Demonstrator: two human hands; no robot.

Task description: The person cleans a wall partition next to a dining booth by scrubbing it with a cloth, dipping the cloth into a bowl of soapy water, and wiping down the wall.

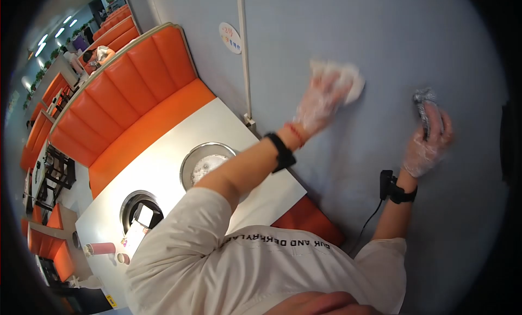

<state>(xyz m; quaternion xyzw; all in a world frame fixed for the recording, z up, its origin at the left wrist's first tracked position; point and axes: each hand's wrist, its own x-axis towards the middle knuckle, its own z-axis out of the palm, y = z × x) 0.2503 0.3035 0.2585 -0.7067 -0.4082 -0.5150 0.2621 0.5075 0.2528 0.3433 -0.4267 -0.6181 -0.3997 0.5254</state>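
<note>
My left hand (321, 100), in a clear plastic glove, presses a white cloth (353, 84) against the grey-blue wall (380, 32). Its fingers lie over the cloth, and both are smeared by motion. Farther right, my right hand (429, 144), also gloved, is closed around a dark, glinting crumpled scrubber (426, 96) that looks like steel wool. It is at the wall too; whether the scrubber touches the surface I cannot tell. Below my left forearm, a round metal basin (187, 171) with foamy water stands on the white table (272, 203).
An orange booth seat (157, 57) backs the table's far side. A round recess (126, 206) in the tabletop holds a dark-and-white object. A pink cylinder (101, 248) lies near the left edge. A vertical trunking strip (243, 54) and round sign (230, 38) are on the wall.
</note>
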